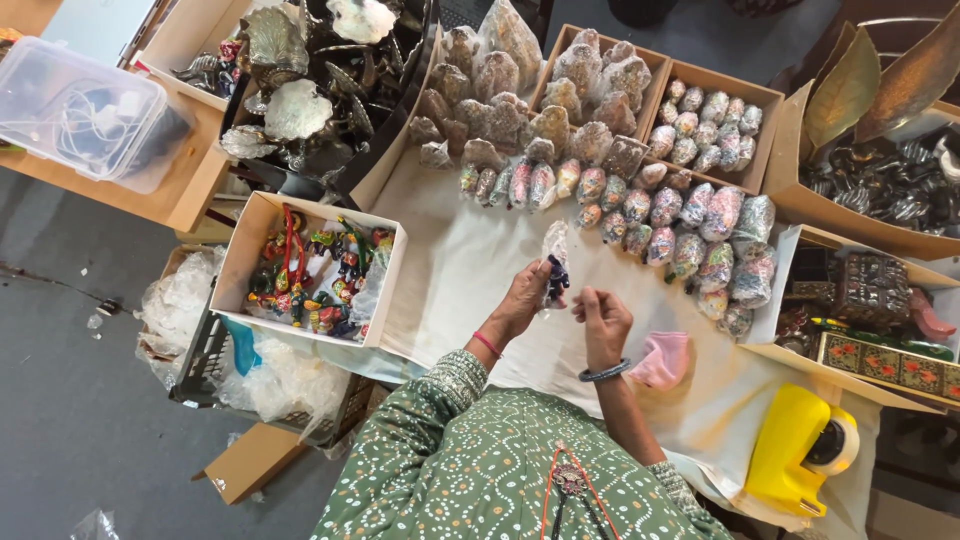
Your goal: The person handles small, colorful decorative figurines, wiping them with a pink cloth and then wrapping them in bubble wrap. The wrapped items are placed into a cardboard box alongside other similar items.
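Green dotted cotton sleeves lead up to the two hands at work over the white-papered worktop (470,270). The left hand (522,300) has its grip clamped on a small dark-blue figurine in a clear plastic wrap (555,268), held upright above the paper; the wrap rises above the fingers. The right hand (602,318), just beside it, has its fingertips pinched together near the figurine's lower edge; whether they touch the plastic cannot be told. To do the wrapping well, judged from this pose, the left grip should stay firm on the body while the right draws the film snug and keeps it free of loose folds. Right of the grip lies a pink soft cloth (663,358), and nearer the body a yellow plastic tape dispenser (795,450). Left of the grip stands a white cardboard box of multicoloured painted figurines (310,268). Beyond the grip lie rows of wrapped painted egg-shaped pieces (650,215), then brown wrapped figures (520,115).
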